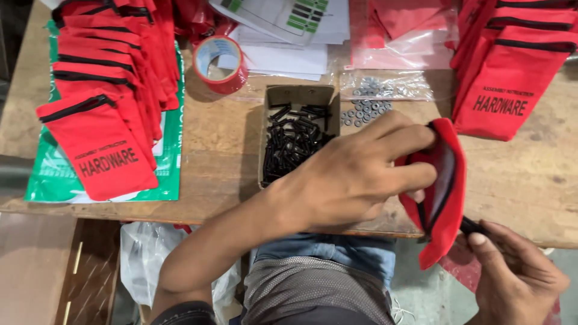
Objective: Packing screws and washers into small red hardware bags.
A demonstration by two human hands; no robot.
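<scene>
— So, where are the hands?

— The left hand (355,174) reaches across from the lower left, forearm slanting up over the table edge, wrist bent, fingers curled onto the mouth of a red zip pouch (442,192). The fingertips press on the pouch's upper lip and the thumb tucks underneath, so it is clasping the pouch and keeping the opening spread.

— And the other one?

— The right hand (518,277) sits low at the bottom right, palm turned inward, thumb and forefinger pinched on the black zipper end (472,226) at the pouch's lower side.

— Where is the pouch itself?

— Off the table surface, hanging upright just past the front edge of the wooden table (211,138), between the two hands, open slit facing left.

— What lies around it?

— Just beside the left hand is a small cardboard box (299,96) of black screws (292,141). Behind that, loose silver washers (364,110) lie near clear plastic bags. A roll of red tape (220,63) stands further back. Stacks of like red pouches lie left (102,102) and right (512,66), the left stack on green sheeting.
</scene>
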